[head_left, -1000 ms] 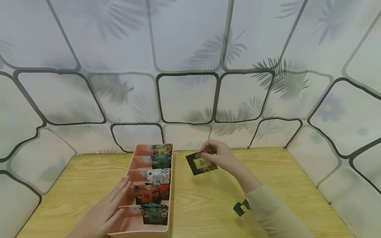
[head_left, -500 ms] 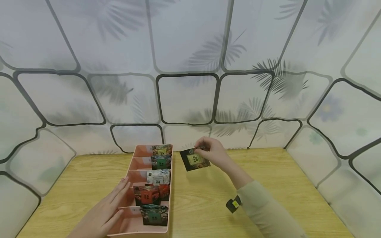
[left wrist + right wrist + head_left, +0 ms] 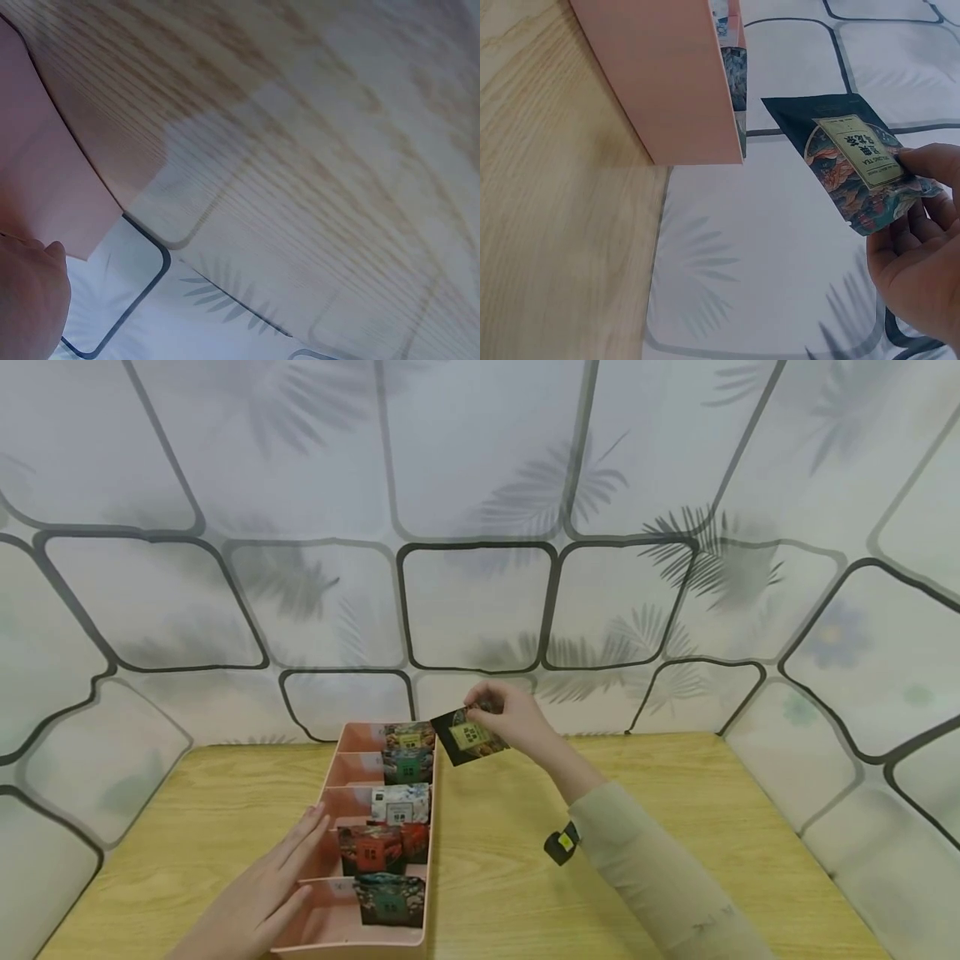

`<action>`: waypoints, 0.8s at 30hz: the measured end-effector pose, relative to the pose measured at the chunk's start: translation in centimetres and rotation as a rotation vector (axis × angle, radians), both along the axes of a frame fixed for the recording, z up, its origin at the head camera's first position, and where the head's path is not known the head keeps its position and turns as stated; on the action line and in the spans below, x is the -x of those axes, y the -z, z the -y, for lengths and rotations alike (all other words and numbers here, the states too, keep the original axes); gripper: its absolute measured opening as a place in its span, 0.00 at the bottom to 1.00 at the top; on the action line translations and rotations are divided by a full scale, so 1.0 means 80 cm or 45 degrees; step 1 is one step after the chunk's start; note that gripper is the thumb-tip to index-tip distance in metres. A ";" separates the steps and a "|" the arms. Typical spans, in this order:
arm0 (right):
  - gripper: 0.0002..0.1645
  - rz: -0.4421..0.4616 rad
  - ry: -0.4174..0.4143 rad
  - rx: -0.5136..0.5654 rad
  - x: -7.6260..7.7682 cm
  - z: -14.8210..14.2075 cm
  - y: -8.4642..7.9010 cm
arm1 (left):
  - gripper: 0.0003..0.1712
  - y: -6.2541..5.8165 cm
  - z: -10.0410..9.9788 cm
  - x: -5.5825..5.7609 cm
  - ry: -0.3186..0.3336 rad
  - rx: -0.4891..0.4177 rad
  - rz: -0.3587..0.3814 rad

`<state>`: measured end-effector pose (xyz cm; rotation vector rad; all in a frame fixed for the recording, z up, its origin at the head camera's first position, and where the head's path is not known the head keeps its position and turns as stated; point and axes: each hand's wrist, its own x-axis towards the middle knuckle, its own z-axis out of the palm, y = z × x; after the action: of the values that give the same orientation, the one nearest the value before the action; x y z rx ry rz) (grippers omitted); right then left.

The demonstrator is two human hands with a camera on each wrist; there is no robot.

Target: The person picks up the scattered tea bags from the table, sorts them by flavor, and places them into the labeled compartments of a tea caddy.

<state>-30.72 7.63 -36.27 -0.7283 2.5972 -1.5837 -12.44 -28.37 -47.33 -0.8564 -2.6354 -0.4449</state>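
My right hand (image 3: 517,722) pinches a dark tea sachet (image 3: 468,737) with a yellow-green label by one end, in the air just right of the far end of a pink divided box (image 3: 431,860). The right wrist view shows this tea sachet (image 3: 855,157) between thumb and fingers, its label reading "TEA". My left hand (image 3: 262,885) rests against the box's left side with its fingers straight. In the left wrist view, part of the left hand (image 3: 30,296) touches the pink box wall (image 3: 45,165).
Compartments of the box hold a yellow-labelled sachet (image 3: 408,737), green-labelled sachets (image 3: 408,768), a white sachet (image 3: 400,804) and red sachets (image 3: 371,850). A patterned wall (image 3: 480,610) closes off the back of the wooden table (image 3: 495,893). A black wrist strap piece (image 3: 561,843) hangs at the right cuff.
My right hand has moved left and away from me with the tea sachet, toward the far end of the box. The left hand has stayed in place.
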 end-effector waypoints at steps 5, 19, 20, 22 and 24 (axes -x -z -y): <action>0.06 -0.044 0.007 -0.027 0.010 0.017 -0.010 | 0.48 -0.002 -0.001 0.000 -0.003 0.002 0.014; 0.07 -0.127 0.004 -0.015 0.030 0.074 -0.010 | 0.50 -0.003 0.000 0.002 0.006 0.013 0.001; 0.07 -0.130 -0.002 -0.012 0.030 0.078 -0.008 | 0.50 -0.003 0.000 0.002 0.007 0.014 0.002; 0.06 -0.152 -0.008 -0.027 0.031 0.086 -0.003 | 0.50 -0.002 0.000 0.002 0.011 0.011 0.005; 0.06 -0.197 -0.019 -0.051 0.031 0.094 0.004 | 0.49 -0.002 0.000 0.002 0.014 0.008 0.010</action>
<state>-33.23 0.13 -36.58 -0.8993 2.7137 -1.5247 -12.59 -28.39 -47.21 -0.8733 -2.6414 -0.4441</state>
